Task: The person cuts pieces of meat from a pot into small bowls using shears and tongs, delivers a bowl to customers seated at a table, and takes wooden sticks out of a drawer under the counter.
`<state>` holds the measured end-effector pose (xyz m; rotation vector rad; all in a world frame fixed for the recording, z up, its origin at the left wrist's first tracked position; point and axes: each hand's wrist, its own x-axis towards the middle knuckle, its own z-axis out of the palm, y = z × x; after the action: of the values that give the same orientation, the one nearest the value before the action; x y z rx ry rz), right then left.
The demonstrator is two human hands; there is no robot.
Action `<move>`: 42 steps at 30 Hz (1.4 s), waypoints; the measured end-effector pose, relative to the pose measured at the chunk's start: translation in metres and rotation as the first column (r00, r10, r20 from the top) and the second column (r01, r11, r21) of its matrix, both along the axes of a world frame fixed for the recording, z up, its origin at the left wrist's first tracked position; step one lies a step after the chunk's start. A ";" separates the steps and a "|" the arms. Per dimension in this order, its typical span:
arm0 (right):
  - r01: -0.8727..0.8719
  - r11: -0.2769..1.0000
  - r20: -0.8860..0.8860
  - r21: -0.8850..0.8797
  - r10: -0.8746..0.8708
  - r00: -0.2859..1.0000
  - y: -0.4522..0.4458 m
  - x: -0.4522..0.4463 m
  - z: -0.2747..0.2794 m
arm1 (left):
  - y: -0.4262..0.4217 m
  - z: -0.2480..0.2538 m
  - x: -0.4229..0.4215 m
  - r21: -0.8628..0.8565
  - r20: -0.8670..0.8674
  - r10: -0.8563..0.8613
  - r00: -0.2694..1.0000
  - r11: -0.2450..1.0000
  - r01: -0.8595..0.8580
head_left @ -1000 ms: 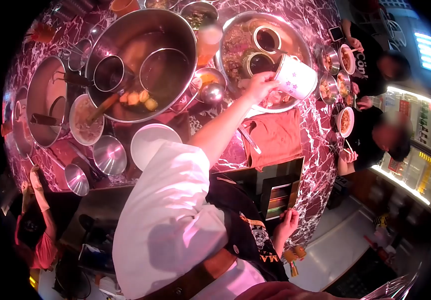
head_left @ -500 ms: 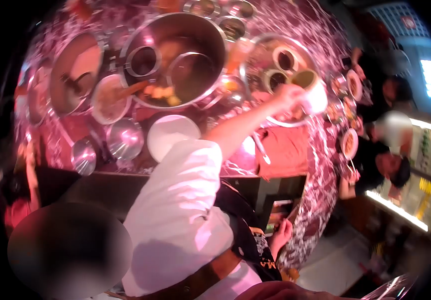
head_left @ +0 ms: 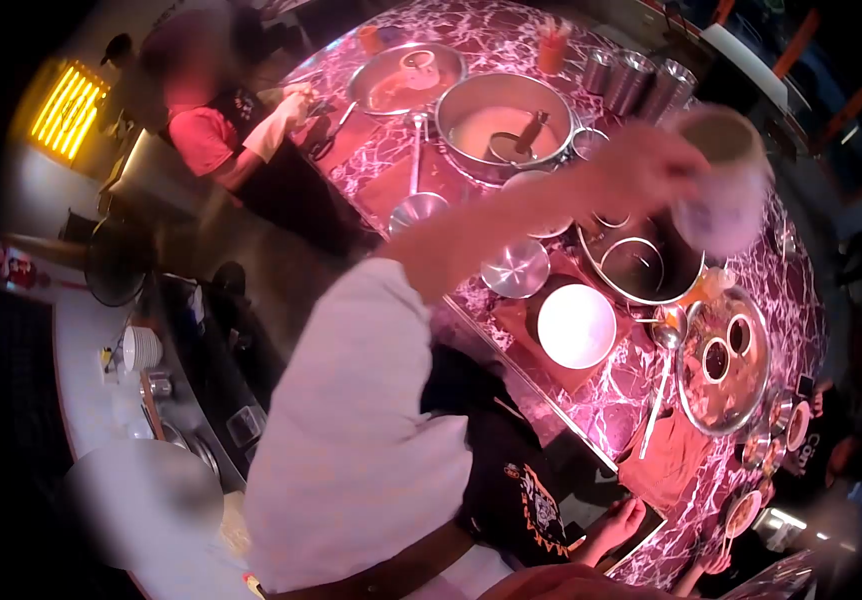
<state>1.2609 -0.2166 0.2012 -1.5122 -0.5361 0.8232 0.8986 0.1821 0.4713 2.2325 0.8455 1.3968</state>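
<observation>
Clearly, in the head view, the left hand (head_left: 656, 160) was closed on a pale, round-walled cup (head_left: 726, 210) with a tan interior, raised above the crowded red counter with white marbling (head_left: 606, 400). The cup appeared beyond the deep, dark-bellied metal pot (head_left: 684, 262), though its height over it could not be told. Both hand and cup were blurred, and the cup's contents did not show. My chief worry would have been the grip: the fingers seemed to sit near the rim, so wet or greasy skin might have let the cup slide, and a drop there could have splashed broth or knocked the vessels. Had it held liquid, any tilt could have spilled it.

The bare forearm crossed above other cookware, so lowering it carelessly might have caught a rim. Nearer the edge, the silver ladle with a long handle (head_left: 667, 338) reached towards a folded red-brown cloth (head_left: 666, 462); a snag on either could have dragged the ladle. The white round bowl (head_left: 577, 327) stood beside it, exposed to a bumped elbow.

Low at the counter's edge was the right hand (head_left: 629, 520), its fingers apparently curled; whether it held anything, I could not tell.
</observation>
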 end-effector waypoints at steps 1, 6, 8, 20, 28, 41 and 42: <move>-0.033 0.999 0.018 0.015 0.033 0.999 0.006 -0.006 -0.001 | 0.003 0.010 -0.039 -0.063 0.001 0.027 1.000 0.998 -0.026; -0.088 0.996 -0.002 0.018 0.088 0.996 0.032 -0.064 0.008 | 0.020 0.038 -0.229 -0.067 -0.079 0.444 0.893 0.891 -0.449; -0.133 0.991 0.013 0.014 0.133 0.991 0.044 -0.084 0.004 | 0.051 0.022 -0.303 -0.097 -0.236 0.562 0.793 0.798 -0.594; -0.109 0.952 0.072 -0.285 0.135 0.988 0.143 -0.341 0.018 | 0.248 -0.280 -0.618 -0.111 -0.543 0.627 0.558 0.605 -0.788; -0.048 0.917 0.119 -0.397 0.104 0.987 0.193 -0.431 0.063 | 0.276 -0.352 -0.669 -0.192 -0.781 0.361 0.510 0.638 -0.746; 0.085 0.836 0.251 -0.543 0.065 0.966 0.193 -0.469 0.052 | 0.413 -0.326 -0.675 -0.109 -0.707 0.440 0.554 0.706 -0.699; 0.075 0.827 0.271 -0.558 0.097 0.958 0.190 -0.468 0.048 | 0.423 -0.332 -0.680 -0.176 -0.752 0.389 0.532 0.659 -0.732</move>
<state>0.7928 -0.0268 0.2491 -2.2069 -0.5395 0.8130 0.2181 0.6051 0.1395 2.0784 2.1040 0.3823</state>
